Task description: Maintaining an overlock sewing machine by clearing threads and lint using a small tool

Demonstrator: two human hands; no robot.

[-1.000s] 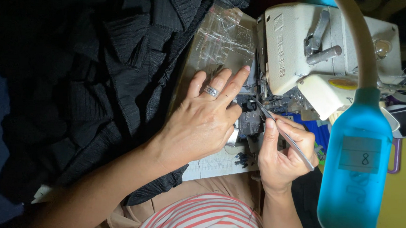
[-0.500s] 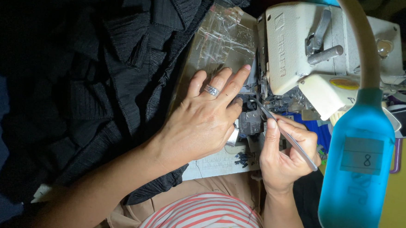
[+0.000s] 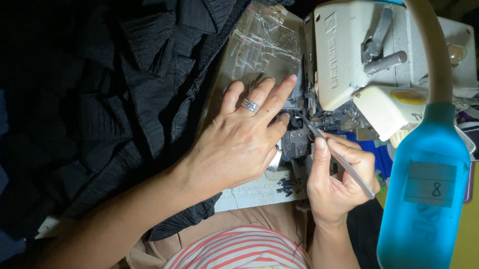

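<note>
head view, looking down at a sewing station.

- left hand (image 3: 239, 145): flat, palm down, fingers spread; lies across the clear plastic sheet (image 3: 260, 45) and the edge of the black fabric (image 3: 115, 106). silver ring (image 3: 250, 105) on one finger. index tip up against the machine body; thumb tip by the dark needle/presser area (image 3: 296, 140). grip: spread, pinching nothing.
- right hand (image 3: 335, 180): thumb + fingers pressed together on thin metal tweezers (image 3: 334, 156), held pencil-style. tweezer tips point up-left into the needle/presser area, just right of the left thumb; rear end sticks out lower right past the knuckles. can't tell if the tips hold thread, too small.
- overlock sewing machine (image 3: 358, 53): off-white, w/ grey metal levers on top; fills upper right, just above both hands.
- black fabric: crinkled, ruffled, heaped over the left half; left forearm lies on it.
- clear plastic sheet: wrinkled, taped on the desk (image 3: 258, 193) beside the machine, partly under the left fingers.
- blue lamp head (image 3: 422, 193): translucent, bottle-shaped, on a white gooseneck (image 3: 427, 46); close to the camera, right side, in front of the machine edge.
- striped shirt (image 3: 238, 260), red/white, + tan garment at bottom centre, the person's own.
- yellow surface (image 3: 477, 240) at far right.
</note>
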